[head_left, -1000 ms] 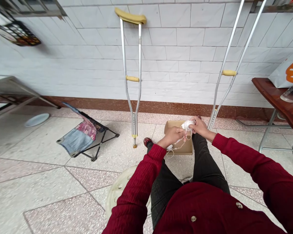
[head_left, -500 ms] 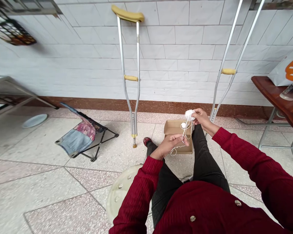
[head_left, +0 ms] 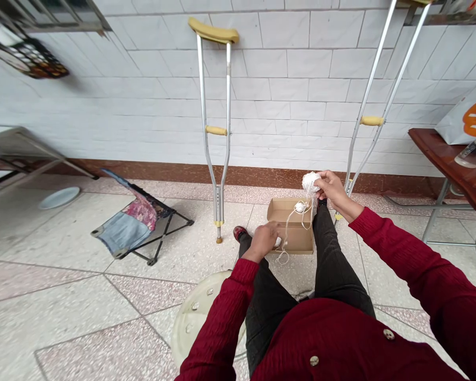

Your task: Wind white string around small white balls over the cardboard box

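Note:
My right hand (head_left: 333, 189) is closed around a ball of white yarn (head_left: 310, 182) above the far side of an open cardboard box (head_left: 301, 244). Loose strands hang from this ball. A smaller white ball (head_left: 300, 207) shows over the box's raised lid, with a loop of yarn about it. My left hand (head_left: 265, 239) is over the box's left edge, its fingers curved and blurred, the tips partly hidden. Just beside it shows a bit of something white (head_left: 278, 242). A slack strand (head_left: 286, 233) runs down right of that hand and ends in a small loop at the box's front edge.
A crutch (head_left: 218, 132) leans on the tiled wall, and a second crutch (head_left: 372, 121) leans further right. To the left stands a folding chair (head_left: 130, 222). A pale plastic stool (head_left: 190, 312) is by my left arm. A red-brown table (head_left: 440, 153) holds a bag and a bottle.
My left hand has moved left and slightly down, away from the strand it pinched, which now hangs slack. My right hand still holds the ball, a little higher. The camera view has shifted slightly.

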Motion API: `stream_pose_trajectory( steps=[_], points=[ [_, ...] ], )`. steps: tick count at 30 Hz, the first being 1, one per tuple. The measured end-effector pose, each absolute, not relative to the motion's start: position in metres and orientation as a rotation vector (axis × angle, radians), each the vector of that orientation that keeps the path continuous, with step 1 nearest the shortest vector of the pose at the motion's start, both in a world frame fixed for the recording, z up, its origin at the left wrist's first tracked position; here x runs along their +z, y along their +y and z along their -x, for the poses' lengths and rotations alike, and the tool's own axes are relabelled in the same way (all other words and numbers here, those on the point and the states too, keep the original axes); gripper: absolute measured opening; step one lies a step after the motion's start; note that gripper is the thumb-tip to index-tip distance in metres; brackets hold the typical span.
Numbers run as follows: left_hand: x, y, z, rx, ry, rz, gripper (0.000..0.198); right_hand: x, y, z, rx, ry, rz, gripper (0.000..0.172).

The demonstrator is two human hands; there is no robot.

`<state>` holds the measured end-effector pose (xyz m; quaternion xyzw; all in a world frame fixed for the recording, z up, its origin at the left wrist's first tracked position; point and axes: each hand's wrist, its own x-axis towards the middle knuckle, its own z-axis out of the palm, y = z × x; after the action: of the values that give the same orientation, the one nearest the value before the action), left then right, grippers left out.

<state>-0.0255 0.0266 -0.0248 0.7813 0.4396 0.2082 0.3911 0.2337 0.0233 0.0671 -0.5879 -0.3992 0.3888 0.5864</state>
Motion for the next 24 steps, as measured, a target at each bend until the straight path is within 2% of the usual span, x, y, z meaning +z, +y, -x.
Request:
stream_pose_trajectory(
  steps=[3,7,11,18,24],
  points=[
    [0.000,0.029,0.015,0.839,1.164,-2.044,0.041,0.066,0.022,-0.227,0.820,-1.041,1.434,0.035],
    [0.041,0.018,-0.021,1.086,1.045,-1.964,0.031,0.069,0.021,-0.219,0.644,-1.138,1.533,0.040],
    [0.048,0.013,-0.051,1.092,1.017,-1.880,0.017,0.072,0.019,-0.212,0.538,-1.227,1.583,0.038],
    [0.038,0.010,-0.052,0.979,0.816,-1.491,0.027,0.064,0.024,-0.208,0.689,-1.136,1.573,0.037],
    [0.043,-0.006,-0.041,0.847,0.656,-1.279,0.033,0.059,0.032,-0.214,0.615,-1.125,1.562,0.036]
  ],
)
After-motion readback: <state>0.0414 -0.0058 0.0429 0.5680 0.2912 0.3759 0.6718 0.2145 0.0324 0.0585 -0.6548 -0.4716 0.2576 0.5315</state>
